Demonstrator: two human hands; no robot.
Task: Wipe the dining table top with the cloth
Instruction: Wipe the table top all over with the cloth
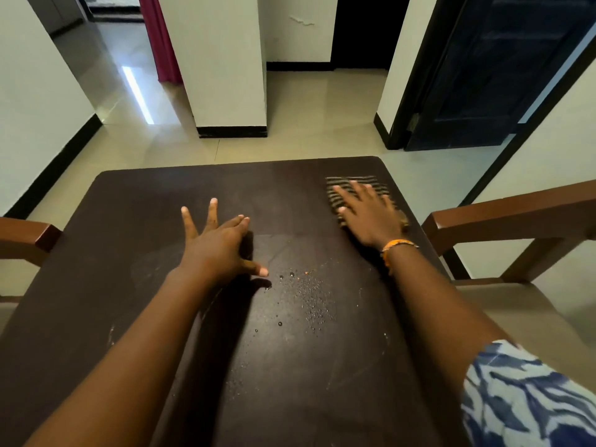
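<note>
The dark brown dining table top (129, 240) fills the lower middle of the view. A striped dark and tan cloth (371, 185) lies near its far right corner. My right hand (371, 214) presses flat on the cloth with fingers spread, covering its near part; the hand looks blurred. An orange band circles that wrist. My left hand (216, 243) rests on the bare table near the middle, fingers apart and holding nothing. Water droplets and small orange crumbs (306, 291) are scattered on the surface between my forearms.
A wooden chair armrest (516, 214) stands close to the table's right edge, and another chair part (29, 237) sits at the left edge. Beyond the far edge lies tiled floor (306, 124), a white pillar (225, 75) and a dark door (483, 75).
</note>
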